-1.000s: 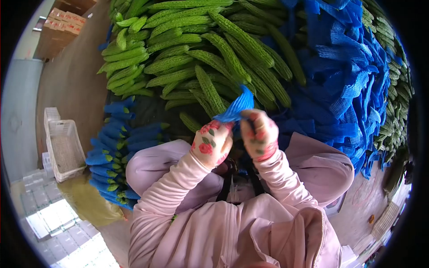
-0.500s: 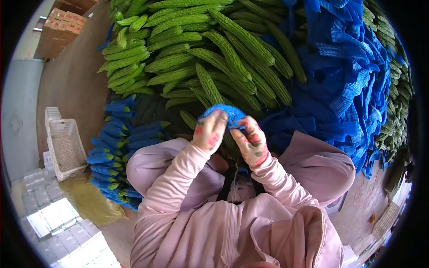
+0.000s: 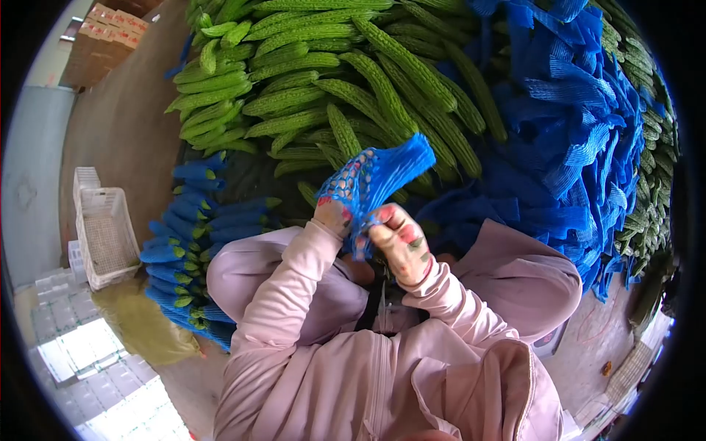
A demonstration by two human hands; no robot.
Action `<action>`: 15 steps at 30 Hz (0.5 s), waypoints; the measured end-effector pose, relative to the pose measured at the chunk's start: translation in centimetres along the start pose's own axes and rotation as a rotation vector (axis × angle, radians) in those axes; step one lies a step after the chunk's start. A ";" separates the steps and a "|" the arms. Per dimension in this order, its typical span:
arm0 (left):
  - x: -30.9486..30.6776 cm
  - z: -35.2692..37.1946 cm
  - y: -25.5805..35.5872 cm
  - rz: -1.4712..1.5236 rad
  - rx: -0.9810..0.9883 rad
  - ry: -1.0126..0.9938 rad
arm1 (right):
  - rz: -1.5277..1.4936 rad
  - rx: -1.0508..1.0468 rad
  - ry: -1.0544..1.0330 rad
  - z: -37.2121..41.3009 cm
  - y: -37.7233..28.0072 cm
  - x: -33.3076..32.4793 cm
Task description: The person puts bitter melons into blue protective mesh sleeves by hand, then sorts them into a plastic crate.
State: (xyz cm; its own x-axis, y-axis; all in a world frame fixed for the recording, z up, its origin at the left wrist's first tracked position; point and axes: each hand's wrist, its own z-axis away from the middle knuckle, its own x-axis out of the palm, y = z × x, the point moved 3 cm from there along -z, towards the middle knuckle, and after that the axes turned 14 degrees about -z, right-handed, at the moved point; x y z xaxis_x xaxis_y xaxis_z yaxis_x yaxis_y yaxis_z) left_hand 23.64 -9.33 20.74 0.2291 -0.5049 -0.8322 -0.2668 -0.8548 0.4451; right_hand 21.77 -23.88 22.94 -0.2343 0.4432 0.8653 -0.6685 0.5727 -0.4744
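A blue mesh sleeve (image 3: 393,170) is stretched between my hands, its loose end pointing up and right. My left hand (image 3: 334,212), in a floral glove, is mostly inside the sleeve, with the mesh spread over its fingers. My right hand (image 3: 402,241), gloved alike, pinches the sleeve's lower edge. Just beyond lies a heap of green bitter gourds (image 3: 294,103). To the right is a large pile of blue mesh sleeves (image 3: 566,147). Gourds wrapped in blue mesh (image 3: 184,250) are stacked at the left, beside my knee.
A white plastic crate (image 3: 108,235) stands on the floor at the left, near a yellowish sack (image 3: 147,320). Cardboard boxes (image 3: 110,37) are at the upper left. More gourds (image 3: 651,147) lie at the far right, past the blue pile.
The bunched blue sleeve has opened out and now extends up and right. My left hand has gone into it, while my right hand has moved slightly down and left.
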 end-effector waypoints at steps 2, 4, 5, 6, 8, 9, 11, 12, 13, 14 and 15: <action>0.2 0.4 -0.6 -0.074 0.067 0.018 | 0.047 0.075 -0.031 0.1 1.0 1.1; -2.4 -0.3 0.7 -0.085 -0.030 0.039 | 0.288 0.208 -0.072 -0.6 1.0 0.2; -3.4 -0.4 1.1 -0.093 -0.125 0.059 | 0.197 0.239 -0.024 -0.9 0.7 0.1; -2.0 0.6 0.4 -0.089 -0.121 0.062 | 0.109 0.271 0.022 -1.3 0.1 0.1; 4.5 5.2 -4.3 1.008 -0.567 0.004 | -0.064 0.182 0.006 -1.8 -0.5 0.6; 6.5 6.3 -5.1 1.563 -0.775 -0.030 | -0.071 0.125 -0.029 -2.0 -1.0 1.4; 4.5 4.6 -4.0 1.392 -0.691 0.014 | -0.006 0.122 -0.071 -1.8 -1.9 3.6; 3.8 2.5 -3.7 1.219 -0.606 0.045 | 0.068 0.171 -0.076 -1.6 -1.9 4.2; 2.5 0.0 -4.2 1.049 -0.513 0.072 | 0.054 0.127 -0.152 -1.7 -0.6 3.8; 1.3 -2.0 -4.2 0.883 -0.412 0.097 | 0.107 0.192 -0.177 -1.6 0.4 3.4; -0.3 -1.7 -3.1 0.720 -0.316 0.125 | 0.055 0.261 -0.156 -1.5 1.1 3.2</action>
State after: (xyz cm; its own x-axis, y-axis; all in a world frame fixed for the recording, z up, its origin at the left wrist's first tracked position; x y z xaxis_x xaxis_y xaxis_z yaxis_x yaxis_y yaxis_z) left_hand 25.97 -6.73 20.13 0.2101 -0.9398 -0.2696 -0.1156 -0.2977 0.9476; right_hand 21.31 -20.79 24.91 -0.3670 0.3462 0.8634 -0.8057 0.3455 -0.4810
